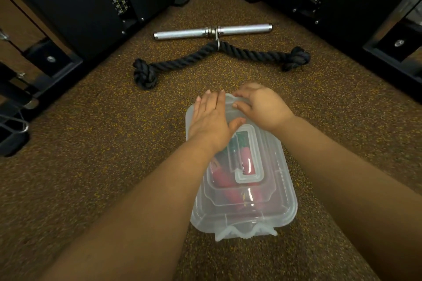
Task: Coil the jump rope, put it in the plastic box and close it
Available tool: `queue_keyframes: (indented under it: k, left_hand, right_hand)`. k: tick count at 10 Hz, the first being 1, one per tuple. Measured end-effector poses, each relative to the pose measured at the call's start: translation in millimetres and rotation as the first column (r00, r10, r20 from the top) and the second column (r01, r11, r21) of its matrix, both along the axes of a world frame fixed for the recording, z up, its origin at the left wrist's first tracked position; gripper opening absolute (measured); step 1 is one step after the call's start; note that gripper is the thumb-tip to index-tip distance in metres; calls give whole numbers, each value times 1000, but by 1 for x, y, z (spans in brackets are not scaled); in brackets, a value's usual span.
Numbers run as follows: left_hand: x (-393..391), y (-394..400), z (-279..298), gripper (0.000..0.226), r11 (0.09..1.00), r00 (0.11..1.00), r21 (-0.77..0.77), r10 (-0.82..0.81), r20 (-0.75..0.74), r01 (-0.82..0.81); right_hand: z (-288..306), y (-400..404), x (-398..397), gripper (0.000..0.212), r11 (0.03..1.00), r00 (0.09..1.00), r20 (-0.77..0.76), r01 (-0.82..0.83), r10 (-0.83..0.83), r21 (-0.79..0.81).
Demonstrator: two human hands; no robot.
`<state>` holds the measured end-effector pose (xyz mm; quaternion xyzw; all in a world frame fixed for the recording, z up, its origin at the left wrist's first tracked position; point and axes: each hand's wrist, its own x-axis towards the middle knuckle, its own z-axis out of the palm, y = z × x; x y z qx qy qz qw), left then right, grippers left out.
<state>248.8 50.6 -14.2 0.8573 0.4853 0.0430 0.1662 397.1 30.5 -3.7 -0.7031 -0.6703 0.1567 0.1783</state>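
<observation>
I see the box on the floor in front of me, lid on. The rope lies inside already, its red handles showing through the clear plastic, so I judge coiling and stowing done. My left hand lies flat and spread on the lid's far end. My right hand curls its fingers over the far latch, pressing it. The near latch sticks out, seemingly unclipped. What's left, I judge: snapping both latches.
</observation>
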Motion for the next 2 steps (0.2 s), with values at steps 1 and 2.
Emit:
queue_keyframes:
  k: [1,2]
  left_hand:
    - [-2,-10,2,71,1000,1000,-17,4,-2,-4]
    - [-9,-8,10,66,999,1000,-43,-25,2,25]
  right_hand:
    - [-2,-6,-10,38,1000,998,59,24,-25,19]
    - [-3,-5,-18,47,998,988,152,38,-29,-57]
